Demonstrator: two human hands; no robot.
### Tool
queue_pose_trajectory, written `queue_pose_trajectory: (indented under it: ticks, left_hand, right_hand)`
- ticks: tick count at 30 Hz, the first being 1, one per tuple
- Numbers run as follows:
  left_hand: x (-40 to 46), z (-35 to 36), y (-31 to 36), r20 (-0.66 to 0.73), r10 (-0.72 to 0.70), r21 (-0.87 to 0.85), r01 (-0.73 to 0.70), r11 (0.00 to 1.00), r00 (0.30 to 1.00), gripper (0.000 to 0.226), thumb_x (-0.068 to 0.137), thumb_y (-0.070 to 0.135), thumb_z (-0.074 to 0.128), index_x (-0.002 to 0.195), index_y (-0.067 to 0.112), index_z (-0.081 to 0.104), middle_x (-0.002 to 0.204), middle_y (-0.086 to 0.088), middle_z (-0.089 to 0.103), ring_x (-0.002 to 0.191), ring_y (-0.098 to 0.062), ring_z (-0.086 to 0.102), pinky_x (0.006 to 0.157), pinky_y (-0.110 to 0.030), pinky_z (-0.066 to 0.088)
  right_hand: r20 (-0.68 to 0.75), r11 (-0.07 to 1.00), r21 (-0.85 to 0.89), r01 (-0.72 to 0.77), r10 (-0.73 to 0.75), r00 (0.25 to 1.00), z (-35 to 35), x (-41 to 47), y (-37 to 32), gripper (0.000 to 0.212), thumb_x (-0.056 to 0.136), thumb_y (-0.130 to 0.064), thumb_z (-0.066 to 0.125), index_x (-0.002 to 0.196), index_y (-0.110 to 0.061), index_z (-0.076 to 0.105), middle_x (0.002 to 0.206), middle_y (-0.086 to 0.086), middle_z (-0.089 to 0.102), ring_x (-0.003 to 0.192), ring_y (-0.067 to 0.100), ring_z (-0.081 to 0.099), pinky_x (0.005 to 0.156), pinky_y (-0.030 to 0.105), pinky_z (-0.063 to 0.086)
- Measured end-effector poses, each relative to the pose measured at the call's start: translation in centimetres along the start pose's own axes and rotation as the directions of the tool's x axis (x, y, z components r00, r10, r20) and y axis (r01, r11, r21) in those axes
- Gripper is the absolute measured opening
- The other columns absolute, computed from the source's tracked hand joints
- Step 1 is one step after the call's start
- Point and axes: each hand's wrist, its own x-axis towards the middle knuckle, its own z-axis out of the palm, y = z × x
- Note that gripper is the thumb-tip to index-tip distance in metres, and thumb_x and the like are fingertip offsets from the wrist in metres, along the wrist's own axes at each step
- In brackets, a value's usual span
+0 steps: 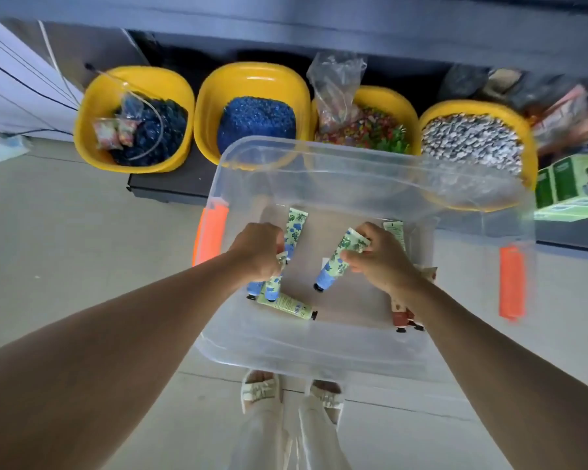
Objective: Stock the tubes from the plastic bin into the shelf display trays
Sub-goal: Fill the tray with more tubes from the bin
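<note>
Green floral tubes with blue ends [333,264] down in the clear plastic bin [319,354], on the floor before a low shelf. Right hand [384,257], fingers curled, pinching one tube, tilted cap-down. Left hand [260,249], fingers curled round a small bunch of tubes [272,284] by the bin's left side. One pale tube [287,305] flat on the bin bottom; red-ended tubes [401,317] under the right wrist. Beyond, four yellow bowls [95,130] of coloured gravel.

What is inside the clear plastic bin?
Clear plastic bin holds green floral tubes; left hand and right hand each grip some. Red-capped tubes lie partly hidden under the right forearm.
</note>
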Motion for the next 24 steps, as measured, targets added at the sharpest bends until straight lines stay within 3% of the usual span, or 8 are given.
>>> queue_pose_trajectory:
  ticks: [2,6,9,12,14,17,22,24]
  left_hand:
    - [-2.2,-3.0,0.9,-0.046,0.027,-0.090,-0.031,0.995,0.999,0.030,0.072,0.009,0.075,0.100,0.010,0.063,0.099,-0.005,0.059,0.097,-0.025,0.058,0.072,-0.023,0.040]
    - [-7.4,-10.2,3.3,-0.130,0.151,-0.186,-0.174,0.967,0.980,0.028,0.078,0.013,0.070,0.106,0.010,0.064,0.111,-0.005,0.063,0.104,-0.021,0.058,0.078,-0.021,0.038]
    - [-12.0,-16.2,5.3,-0.188,0.239,-0.200,-0.276,0.940,0.953,0.032,0.083,0.014,0.066,0.114,0.012,0.062,0.120,-0.005,0.061,0.108,-0.020,0.057,0.085,-0.024,0.041]
    - [-17.0,-22.4,7.5,-0.288,0.298,-0.186,-0.358,0.915,0.910,0.029,0.083,0.013,0.064,0.112,0.013,0.063,0.115,-0.007,0.063,0.103,-0.023,0.058,0.087,-0.027,0.045]
    - [-20.4,-26.4,9.0,-0.378,0.325,-0.171,-0.411,0.896,0.867,0.018,0.081,0.012,0.064,0.099,0.011,0.066,0.097,-0.011,0.067,0.091,-0.028,0.061,0.081,-0.032,0.048]
    - [-25.2,-31.9,10.9,-0.459,0.356,-0.170,-0.474,0.864,0.814,0.006,0.078,0.015,0.063,0.083,0.018,0.061,0.081,-0.007,0.063,0.082,-0.030,0.062,0.074,-0.032,0.047]
    - [-32.0,-39.2,13.5,-0.569,0.400,-0.107,-0.547,0.830,0.719,0.014,0.084,0.010,0.064,0.089,0.023,0.060,0.074,-0.002,0.055,0.061,-0.016,0.050,0.058,-0.024,0.040]
    - [-34.1,-41.7,14.6,-0.610,0.412,-0.091,-0.577,0.812,0.677,0.016,0.084,0.009,0.063,0.088,0.024,0.059,0.071,0.000,0.054,0.058,-0.013,0.047,0.056,-0.022,0.039]
  right_hand:
    - [-0.020,0.999,0.037,0.035,-0.034,0.999,-2.2,-2.0,-3.0,0.015,0.081,-0.014,0.067,0.082,-0.022,0.054,0.084,0.017,0.067,0.070,0.031,0.067,0.072,0.050,0.056]
    - [-0.059,0.992,0.065,0.109,-0.106,0.993,-7.2,-6.7,-10.5,0.013,0.090,-0.013,0.059,0.100,-0.010,0.051,0.092,0.018,0.065,0.064,0.016,0.061,0.058,0.033,0.052]
    - [-0.074,0.985,0.009,0.172,-0.171,0.982,-11.4,-10.5,-17.0,0.017,0.090,-0.018,0.061,0.096,-0.006,0.050,0.093,0.025,0.063,0.073,0.024,0.066,0.069,0.046,0.056]
    - [-0.112,0.971,-0.026,0.238,-0.240,0.964,-15.0,-14.4,-23.9,0.014,0.088,-0.016,0.064,0.083,-0.013,0.052,0.076,0.015,0.062,0.058,0.003,0.063,0.057,0.025,0.055]
    - [-0.150,0.956,-0.078,0.283,-0.292,0.945,-17.2,-17.2,-28.4,0.020,0.087,-0.013,0.064,0.077,-0.019,0.048,0.065,0.002,0.059,0.050,-0.002,0.060,0.055,0.024,0.054]
    - [-0.163,0.933,-0.128,0.335,-0.353,0.921,-20.2,-21.4,-34.5,0.013,0.088,-0.021,0.064,0.090,-0.018,0.051,0.066,-0.001,0.060,0.063,0.014,0.066,0.075,0.043,0.056]
    - [-0.210,0.879,-0.145,0.455,-0.476,0.854,-24.0,-27.0,-43.0,0.014,0.089,-0.018,0.063,0.092,-0.016,0.049,0.056,-0.008,0.053,0.052,0.003,0.058,0.063,0.025,0.053]
    - [-0.244,0.856,-0.176,0.487,-0.517,0.820,-25.5,-28.4,-45.7,0.014,0.088,-0.013,0.063,0.093,-0.010,0.051,0.055,-0.010,0.049,0.051,0.002,0.055,0.072,0.032,0.058]
